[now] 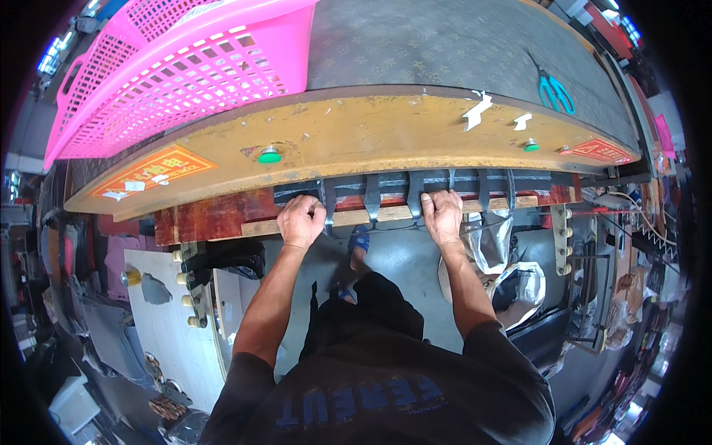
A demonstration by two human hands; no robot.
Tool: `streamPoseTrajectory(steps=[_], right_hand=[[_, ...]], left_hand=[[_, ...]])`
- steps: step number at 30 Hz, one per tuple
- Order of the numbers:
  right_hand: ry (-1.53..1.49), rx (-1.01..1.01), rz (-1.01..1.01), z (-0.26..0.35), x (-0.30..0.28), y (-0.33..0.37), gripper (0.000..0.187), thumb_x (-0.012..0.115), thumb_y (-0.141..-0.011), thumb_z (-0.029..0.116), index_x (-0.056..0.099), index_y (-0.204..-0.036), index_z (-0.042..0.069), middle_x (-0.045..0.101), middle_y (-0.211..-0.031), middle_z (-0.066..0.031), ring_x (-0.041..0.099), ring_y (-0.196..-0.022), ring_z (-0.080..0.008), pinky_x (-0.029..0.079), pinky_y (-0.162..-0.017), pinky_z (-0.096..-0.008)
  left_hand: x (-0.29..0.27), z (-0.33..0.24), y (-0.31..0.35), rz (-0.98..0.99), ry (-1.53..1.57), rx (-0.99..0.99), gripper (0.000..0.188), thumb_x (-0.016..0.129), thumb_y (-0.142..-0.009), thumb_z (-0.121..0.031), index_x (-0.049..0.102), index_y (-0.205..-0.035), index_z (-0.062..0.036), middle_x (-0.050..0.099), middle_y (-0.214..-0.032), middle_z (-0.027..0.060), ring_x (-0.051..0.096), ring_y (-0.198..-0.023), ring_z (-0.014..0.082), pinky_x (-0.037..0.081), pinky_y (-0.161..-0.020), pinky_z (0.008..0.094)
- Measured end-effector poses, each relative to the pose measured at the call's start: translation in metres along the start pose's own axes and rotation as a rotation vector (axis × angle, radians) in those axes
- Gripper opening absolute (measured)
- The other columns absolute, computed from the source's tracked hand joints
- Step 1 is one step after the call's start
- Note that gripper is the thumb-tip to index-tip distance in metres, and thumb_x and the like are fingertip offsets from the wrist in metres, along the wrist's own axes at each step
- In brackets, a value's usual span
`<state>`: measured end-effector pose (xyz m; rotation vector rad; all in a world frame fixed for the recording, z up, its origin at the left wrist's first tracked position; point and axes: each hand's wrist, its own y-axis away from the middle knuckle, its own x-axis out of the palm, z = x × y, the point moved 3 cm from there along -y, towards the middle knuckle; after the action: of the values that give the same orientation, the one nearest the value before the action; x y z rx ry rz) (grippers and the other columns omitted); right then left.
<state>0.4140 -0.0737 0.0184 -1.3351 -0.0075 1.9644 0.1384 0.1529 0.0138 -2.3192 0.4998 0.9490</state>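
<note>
A long black sheet (348, 185) with several narrow dark strips hanging from its near edge lies on a red-brown board under the yellow beam. My left hand (302, 221) is closed at the sheet's left end, fingers curled over its near edge. Farther right, my right hand (443, 215) is closed at the same edge, its thumb beside one dark strip (415, 194). What lies under the fingertips of both hands is hidden. A pale wooden strip (356, 216) runs along the front of the board, between and beneath my hands.
Above my hands spans the yellow machine beam (356, 133) with two green buttons. A pink basket (200, 70) and teal-handled scissors (555, 93) rest on the grey top. White sacks (519, 289) stand at lower right. A pale panel (167, 319) is at left.
</note>
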Motion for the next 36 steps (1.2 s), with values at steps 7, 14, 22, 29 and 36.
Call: streamPoseTrajectory(steps=[7, 14, 22, 29, 36], right_hand=[[0.006, 0.037, 0.003, 0.002, -0.003, 0.006, 0.023, 0.072, -0.099, 0.024, 0.072, -0.086, 0.005, 0.071, -0.090, -0.0151, 0.065, -0.094, -0.0393, 0.045, -0.100, -0.0515], [-0.055, 0.046, 0.074, 0.016, -0.025, 0.042, 0.025, 0.070, -0.101, 0.020, 0.069, -0.087, 0.001, 0.069, -0.088, -0.0182, 0.063, -0.087, -0.0421, 0.048, -0.092, -0.0512], [-0.166, 0.084, 0.105, 0.119, -0.011, 0.039, 0.064, 0.082, -0.088, 0.036, 0.065, -0.141, 0.005, 0.054, -0.151, -0.0292, 0.052, -0.138, -0.0474, 0.044, -0.117, -0.0547], [0.032, -0.046, 0.300, 0.188, 0.049, 0.067, 0.075, 0.089, -0.072, 0.034, 0.069, -0.142, 0.015, 0.044, -0.162, -0.0259, 0.040, -0.144, -0.0560, 0.039, -0.120, -0.0602], [-1.127, 0.342, 0.237, 0.105, -0.040, 0.078, 0.068, 0.083, -0.075, 0.003, 0.071, -0.141, 0.004, 0.057, -0.157, -0.0180, 0.055, -0.145, -0.0320, 0.044, -0.119, -0.0426]], left_hand=[[0.005, 0.002, 0.003, 0.023, -0.007, -0.075, 0.005, 0.072, -0.078, -0.016, 0.069, -0.075, -0.0129, 0.070, -0.078, 0.0063, 0.070, -0.079, 0.0320, 0.056, -0.072, 0.0440], [-0.005, -0.008, 0.047, 0.048, 0.069, -0.072, 0.005, 0.071, -0.083, -0.014, 0.070, -0.079, -0.0112, 0.072, -0.082, 0.0075, 0.070, -0.082, 0.0325, 0.056, -0.074, 0.0433], [-0.034, -0.049, 0.107, 0.012, 0.139, 0.133, 0.017, 0.075, -0.085, -0.007, 0.078, -0.101, -0.0061, 0.073, -0.111, 0.0111, 0.066, -0.108, 0.0350, 0.054, -0.095, 0.0442], [-0.040, -0.076, 0.186, 0.049, 0.053, 0.281, 0.031, 0.073, -0.080, -0.010, 0.077, -0.111, -0.0076, 0.070, -0.126, 0.0097, 0.061, -0.125, 0.0362, 0.046, -0.110, 0.0512], [-0.053, -0.075, 0.233, 0.087, 0.109, 0.224, 0.030, 0.075, -0.075, -0.008, 0.076, -0.105, -0.0133, 0.069, -0.118, 0.0041, 0.063, -0.117, 0.0304, 0.046, -0.102, 0.0463]])
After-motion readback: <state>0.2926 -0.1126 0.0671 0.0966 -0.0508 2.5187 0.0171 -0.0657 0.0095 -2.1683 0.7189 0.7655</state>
